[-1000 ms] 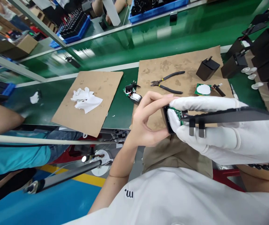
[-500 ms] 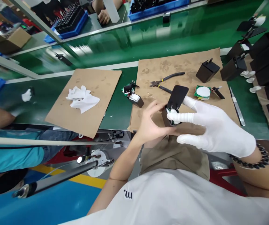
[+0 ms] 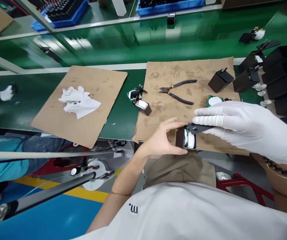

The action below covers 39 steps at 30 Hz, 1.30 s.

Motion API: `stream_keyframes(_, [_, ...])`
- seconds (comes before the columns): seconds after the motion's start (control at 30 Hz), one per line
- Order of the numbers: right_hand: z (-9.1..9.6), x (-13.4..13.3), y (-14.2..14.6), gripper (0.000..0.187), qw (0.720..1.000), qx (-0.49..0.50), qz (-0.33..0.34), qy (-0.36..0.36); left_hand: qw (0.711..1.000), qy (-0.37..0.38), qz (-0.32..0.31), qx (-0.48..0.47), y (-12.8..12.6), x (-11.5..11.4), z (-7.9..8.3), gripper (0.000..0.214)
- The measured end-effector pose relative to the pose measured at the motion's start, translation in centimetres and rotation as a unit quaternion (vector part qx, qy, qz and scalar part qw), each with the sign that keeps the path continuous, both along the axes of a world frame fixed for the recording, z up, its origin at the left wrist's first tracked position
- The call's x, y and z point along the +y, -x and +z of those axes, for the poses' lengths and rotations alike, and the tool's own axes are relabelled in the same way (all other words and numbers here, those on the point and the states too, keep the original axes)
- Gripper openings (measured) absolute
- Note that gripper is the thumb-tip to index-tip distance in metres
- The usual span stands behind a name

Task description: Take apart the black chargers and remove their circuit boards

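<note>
My bare left hand (image 3: 162,138) is wrapped round the left side of a small black adapter housing (image 3: 179,137) at the cardboard's front edge. The housing's open end faces me, showing white padding (image 3: 189,139) and a bit of green circuit board inside. My right hand (image 3: 243,125), in a white glove, grips a flat black cover (image 3: 199,128), tilted at the housing's upper right edge. Beyond the right hand lies a green circuit board (image 3: 210,100) with a white pad, partly covered by the glove. Diagonal cutters (image 3: 167,90) with black handles lie behind the housing.
Left of the cutters sits another open adapter (image 3: 144,107) with its board out. A black adapter with prongs (image 3: 220,81) stands at the right, near rows of black housings (image 3: 282,75). White cloth pieces (image 3: 80,101) lie on the left cardboard sheet (image 3: 103,80).
The black cover has swung from upright down to the right, with my right hand now closed on it. The housing has moved slightly toward me, and its inside shows more.
</note>
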State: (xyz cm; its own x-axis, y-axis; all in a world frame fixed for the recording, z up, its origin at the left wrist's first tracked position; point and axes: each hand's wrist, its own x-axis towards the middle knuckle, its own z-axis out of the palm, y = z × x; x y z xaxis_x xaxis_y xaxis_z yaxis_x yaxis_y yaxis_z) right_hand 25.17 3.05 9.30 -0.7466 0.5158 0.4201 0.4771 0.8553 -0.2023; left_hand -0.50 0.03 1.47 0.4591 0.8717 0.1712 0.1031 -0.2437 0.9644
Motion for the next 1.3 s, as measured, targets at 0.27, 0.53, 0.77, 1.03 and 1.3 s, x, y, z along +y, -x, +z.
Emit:
stream_keyframes(0.27, [-2.1,-2.6,1.6,0.028,0.985,0.050,-0.150,0.062,0.982,-0.080,0.157,0.071,-2.6,-0.9,0.1,0.061])
stream_keyframes(0.53, [-5.5,-4.4,4.7,0.019,0.918,0.208,-0.305,0.143,0.936,-0.149,0.272,0.170,-5.9,-0.9,-1.8,0.060])
stream_keyframes(0.77, [-5.9,-3.8,5.8,0.006,0.898,0.262,-0.337,0.108,0.919,-0.187,0.284,0.201,-6.2,-1.0,-2.3,0.060])
stream_keyframes(1.03, [-5.7,-3.5,6.0,0.010,0.948,0.077,-0.304,0.046,0.930,-0.148,0.279,0.188,-5.2,-1.1,-2.4,0.054])
stream_keyframes(1.3, [-7.4,-4.6,6.0,0.030,0.936,0.104,-0.289,0.170,0.964,-0.124,0.202,0.120,-1.3,-2.1,-2.7,0.043])
